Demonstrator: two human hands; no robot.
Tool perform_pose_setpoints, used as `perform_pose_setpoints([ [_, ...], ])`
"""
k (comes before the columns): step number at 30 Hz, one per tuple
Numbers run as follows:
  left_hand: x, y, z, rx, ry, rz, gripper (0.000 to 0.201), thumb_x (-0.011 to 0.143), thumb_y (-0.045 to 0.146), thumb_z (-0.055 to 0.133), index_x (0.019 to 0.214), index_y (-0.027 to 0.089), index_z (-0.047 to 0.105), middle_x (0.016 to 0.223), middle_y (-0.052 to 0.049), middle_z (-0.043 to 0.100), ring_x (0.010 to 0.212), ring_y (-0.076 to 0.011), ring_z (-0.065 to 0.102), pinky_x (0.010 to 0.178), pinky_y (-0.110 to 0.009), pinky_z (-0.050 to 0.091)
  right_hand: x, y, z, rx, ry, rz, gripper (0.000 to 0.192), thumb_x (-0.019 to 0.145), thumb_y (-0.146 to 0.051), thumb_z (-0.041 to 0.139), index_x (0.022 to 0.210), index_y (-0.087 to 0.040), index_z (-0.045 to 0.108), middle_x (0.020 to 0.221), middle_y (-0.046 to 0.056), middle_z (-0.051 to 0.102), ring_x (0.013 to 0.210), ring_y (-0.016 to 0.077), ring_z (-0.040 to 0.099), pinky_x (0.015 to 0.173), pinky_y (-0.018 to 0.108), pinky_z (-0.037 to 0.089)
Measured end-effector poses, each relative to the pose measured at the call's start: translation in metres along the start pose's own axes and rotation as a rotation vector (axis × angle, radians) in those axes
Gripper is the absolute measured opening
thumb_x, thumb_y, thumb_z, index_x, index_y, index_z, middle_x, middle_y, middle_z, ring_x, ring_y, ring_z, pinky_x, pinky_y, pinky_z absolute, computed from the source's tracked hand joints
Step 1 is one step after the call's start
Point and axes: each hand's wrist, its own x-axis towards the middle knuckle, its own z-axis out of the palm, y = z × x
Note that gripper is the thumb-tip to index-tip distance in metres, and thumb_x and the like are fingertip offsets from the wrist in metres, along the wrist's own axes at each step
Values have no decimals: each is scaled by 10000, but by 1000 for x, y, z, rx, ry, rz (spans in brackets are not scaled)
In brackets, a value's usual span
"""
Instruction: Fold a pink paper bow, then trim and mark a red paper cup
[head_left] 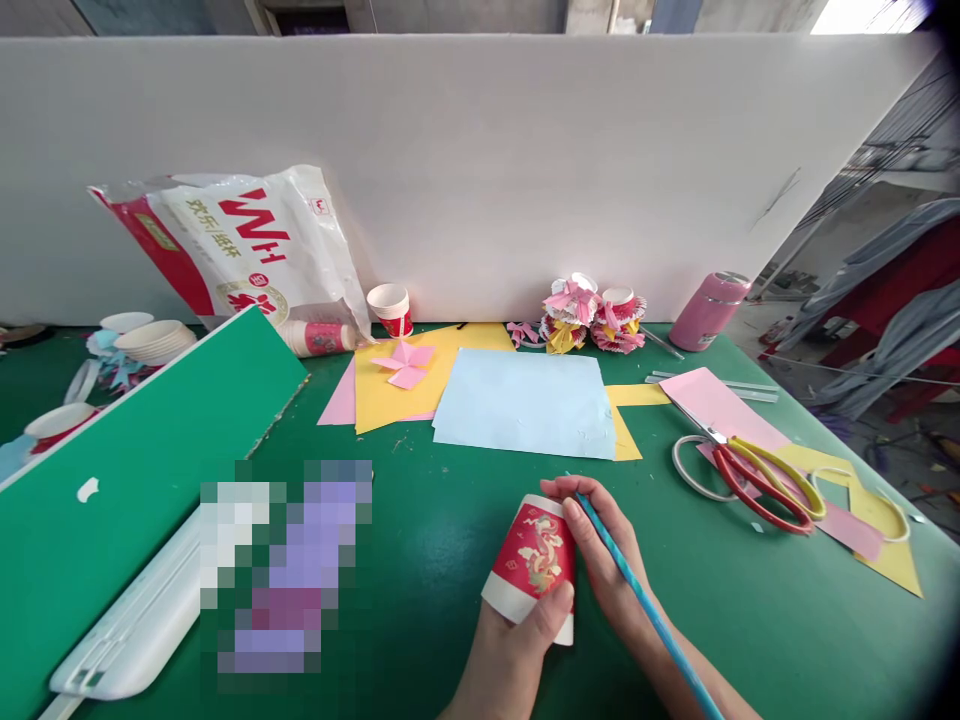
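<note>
In the lower middle of the head view, a red paper cup (531, 545) with a gold dragon print and a white rim lies tilted over the green table. My left hand (517, 640) grips it near its wide rim, with the thumb on the printed side and the other fingers hidden. Just right of the cup is my right hand (604, 540), its fingers closed around a long thin blue stick (637, 590). One end of the stick shows at the fingertips, beside the cup's narrow end; the other runs out of the bottom edge.
Light blue paper (525, 400) lies over yellow sheets (397, 390) ahead. Red-and-yellow-handled scissors (757, 480) rest on paper at right. Decorated cups (574, 310) and a pink flask (710, 311) stand behind. A green board (165, 400) and a white plastic tool (142, 620) occupy the left.
</note>
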Motion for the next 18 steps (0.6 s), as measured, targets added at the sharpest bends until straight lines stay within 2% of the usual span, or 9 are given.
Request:
perform_pose_setpoints([
  [3,3,-3,0,1,111,-8,254,692,167,703,942,165,655,981,-97,703,1039,-286,598,975,-416,400,0,1,1,-2,-7,-2,227,852,-414,540,986,-230,540,1073,65,648,952,203,606,816,297,480],
  [6,7,-2,3,-7,236,-12,245,721,171,671,960,156,620,892,-100,704,975,-289,626,921,-441,444,2,3,2,51,8,0,235,853,-406,546,1022,-244,530,1115,63,628,1009,210,587,866,330,465],
  [10,10,1,7,6,391,16,239,744,150,643,974,151,578,892,-110,697,919,-278,643,830,-435,504,5,2,-1,69,159,-52,254,877,-403,513,1081,-254,527,1070,51,636,984,200,589,881,349,442],
  [13,9,0,7,-24,345,34,235,768,162,623,996,132,577,932,-125,696,904,-257,649,812,-398,519,4,-3,-5,100,189,-59,277,885,-423,489,1069,-237,579,869,32,652,801,168,591,754,299,464],
  [15,9,-1,7,-47,299,26,236,788,185,604,1015,121,586,945,-130,698,911,-252,648,820,-390,517,1,-6,-6,122,148,-63,280,884,-427,490,1008,-223,637,752,14,618,693,138,537,657,247,446],
  [18,9,-2,6,-94,226,10,260,799,200,594,1047,125,602,986,-125,697,954,-253,638,859,-388,499,-4,-7,-5,120,64,-50,279,885,-413,494,922,-215,686,689,3,573,636,118,476,589,214,405],
])
